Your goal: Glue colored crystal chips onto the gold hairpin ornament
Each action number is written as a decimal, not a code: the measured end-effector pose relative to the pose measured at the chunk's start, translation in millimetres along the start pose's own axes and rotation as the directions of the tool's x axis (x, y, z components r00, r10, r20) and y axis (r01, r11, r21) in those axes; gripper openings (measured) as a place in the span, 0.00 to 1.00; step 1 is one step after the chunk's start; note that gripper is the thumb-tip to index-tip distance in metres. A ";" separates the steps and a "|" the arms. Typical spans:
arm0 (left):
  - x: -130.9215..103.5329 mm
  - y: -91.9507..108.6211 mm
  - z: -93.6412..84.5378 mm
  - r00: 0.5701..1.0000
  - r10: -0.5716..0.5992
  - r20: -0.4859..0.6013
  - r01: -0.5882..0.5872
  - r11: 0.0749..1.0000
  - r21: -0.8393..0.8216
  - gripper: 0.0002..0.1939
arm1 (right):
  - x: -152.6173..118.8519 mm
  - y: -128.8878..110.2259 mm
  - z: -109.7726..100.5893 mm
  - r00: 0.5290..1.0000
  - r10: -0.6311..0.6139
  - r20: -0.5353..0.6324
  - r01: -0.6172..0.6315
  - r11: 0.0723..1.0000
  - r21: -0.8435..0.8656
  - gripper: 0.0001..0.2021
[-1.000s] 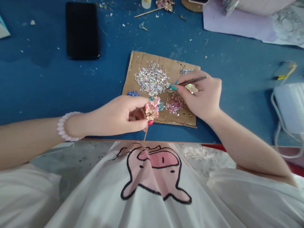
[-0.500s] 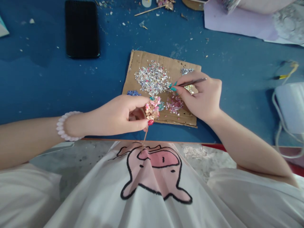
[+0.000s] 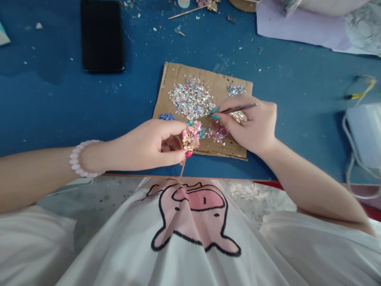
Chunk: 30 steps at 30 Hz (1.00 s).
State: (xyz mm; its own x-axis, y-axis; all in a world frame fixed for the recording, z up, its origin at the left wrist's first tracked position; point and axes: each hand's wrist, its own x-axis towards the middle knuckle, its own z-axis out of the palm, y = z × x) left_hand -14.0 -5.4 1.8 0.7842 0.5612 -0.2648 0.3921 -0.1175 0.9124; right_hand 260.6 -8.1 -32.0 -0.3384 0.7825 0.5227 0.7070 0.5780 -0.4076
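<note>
Between the thumb and fingers of my left hand (image 3: pixel 151 145) is a gold hairpin (image 3: pixel 190 140) with pink, butterfly-like ornaments; its thin stick points down toward my lap. My right hand (image 3: pixel 253 123) pinches slim metal tweezers (image 3: pixel 238 108) like a pen. Their tips reach the lower right edge of a pile of silvery, iridescent chips (image 3: pixel 192 97); whether they grip a chip is too small to tell. The chips lie on a cardboard piece (image 3: pixel 220 77). Smaller heaps of pink chips (image 3: pixel 218 132), blue chips (image 3: pixel 167 116), grey-blue chips (image 3: pixel 236 90) and pale gold chips (image 3: pixel 238 116) surround them.
A black phone-like slab (image 3: pixel 102 37) lies at the upper left of the blue table (image 3: pixel 143 83). Another stick with an ornament (image 3: pixel 189 12) is at the back among scraps. Purple paper (image 3: pixel 297 29) lies back right; a white device with a cable (image 3: pixel 364 135) sits at far right.
My right hand has shifted slightly down and left with the tweezers, their tips staying by the silvery pile. More of the grey-blue and pale gold heaps shows. My left hand holds nearly still.
</note>
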 end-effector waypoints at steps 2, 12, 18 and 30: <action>-0.1 0.0 0.1 1.000 0.002 -0.004 -0.002 1.000 -0.001 0.06 | -0.1 0.9 0.4 1.000 -0.021 -0.021 0.021 1.000 0.014 0.03; -0.6 1.4 -1.1 1.000 0.016 0.001 -0.016 1.000 -0.022 0.04 | 1.8 6.8 3.1 0.999 0.036 -0.038 -0.036 0.999 -0.003 0.07; -0.4 1.6 -0.3 1.000 -0.002 -0.005 0.002 1.000 -0.016 0.05 | 0.6 7.9 3.4 0.997 0.072 -0.017 -0.073 0.997 -0.026 0.04; -0.6 2.7 -0.6 1.000 -0.006 -0.005 0.006 1.000 -0.002 0.05 | 1.0 7.6 3.9 0.999 0.049 -0.022 -0.049 0.999 0.005 0.04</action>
State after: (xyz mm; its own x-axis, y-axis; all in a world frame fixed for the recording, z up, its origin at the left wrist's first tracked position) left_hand -13.8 -5.6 4.6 0.7792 0.5663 -0.2684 0.3956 -0.1123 0.9115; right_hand 263.2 -2.0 -37.5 -0.2894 0.8047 0.5184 0.7195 0.5400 -0.4366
